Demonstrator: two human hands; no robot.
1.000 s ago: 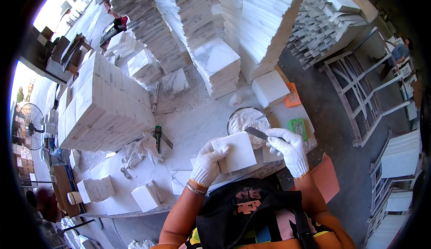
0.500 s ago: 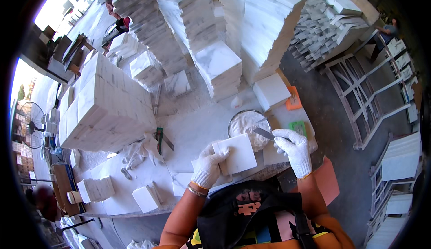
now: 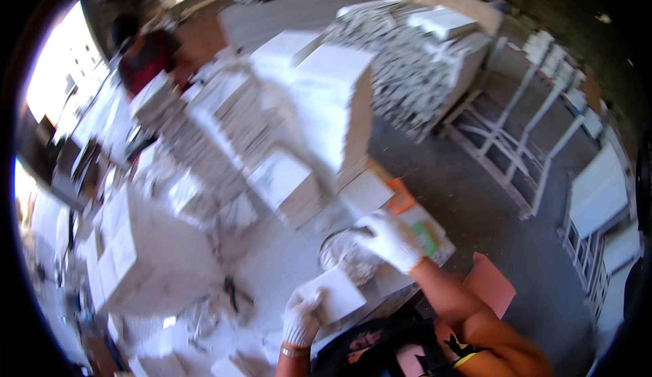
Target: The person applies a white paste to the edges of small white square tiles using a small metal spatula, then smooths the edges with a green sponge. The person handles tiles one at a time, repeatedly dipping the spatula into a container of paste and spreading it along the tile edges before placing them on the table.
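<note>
My left hand, in a white knit glove, grips a square white marble tile by its left edge, held flat above the table. Over the right rim of a round metal bowl of white paste is my gloved right hand. Its fingers are closed on the putty knife seen in the earlier picture; blur and the hand hide most of the blade now. Right of that hand lies a green packet, with an orange packet farther back.
Tall tile stacks rise beyond the bowl. A big tile block stands at the left, near a dark-handled tool. Another person is at the far left. Metal racks stand on the floor at the right.
The view has swung, so the table now sits lower and farther left. My right hand has moved from beside the bowl to over its rim. My left hand still holds the tile.
</note>
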